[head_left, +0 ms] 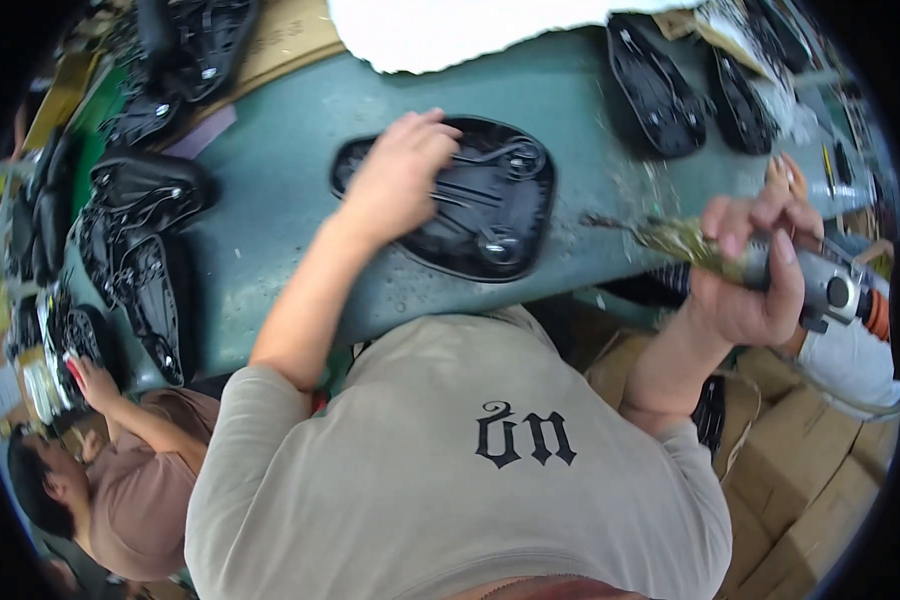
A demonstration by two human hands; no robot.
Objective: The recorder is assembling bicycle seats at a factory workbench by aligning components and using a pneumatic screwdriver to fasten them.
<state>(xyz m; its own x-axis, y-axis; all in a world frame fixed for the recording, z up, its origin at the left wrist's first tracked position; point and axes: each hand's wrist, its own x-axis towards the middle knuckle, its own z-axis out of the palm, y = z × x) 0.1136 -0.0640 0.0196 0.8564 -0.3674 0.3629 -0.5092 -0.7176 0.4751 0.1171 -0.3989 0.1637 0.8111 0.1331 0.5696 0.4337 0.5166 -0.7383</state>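
An upturned black bicycle saddle (470, 215) lies on the green tabletop in front of me, its metal rails and round fittings facing up. My left hand (395, 178) is over its narrow end, fingers bent down onto the underside. In my right hand (745, 285) is a power screwdriver (818, 285), gripped around its body, silver with an orange rear end and yellowish tape wrapped round the front. Its thin dark tip points left toward the saddle and stays apart from it. Just what the left fingertips touch is hidden.
More upturned saddles (655, 95) lie at the back right, and several (150, 300) are piled along the left. A white sheet (450, 30) covers the far edge. At the lower left sits a co-worker (150, 470). Cardboard boxes (800, 440) stand at the lower right.
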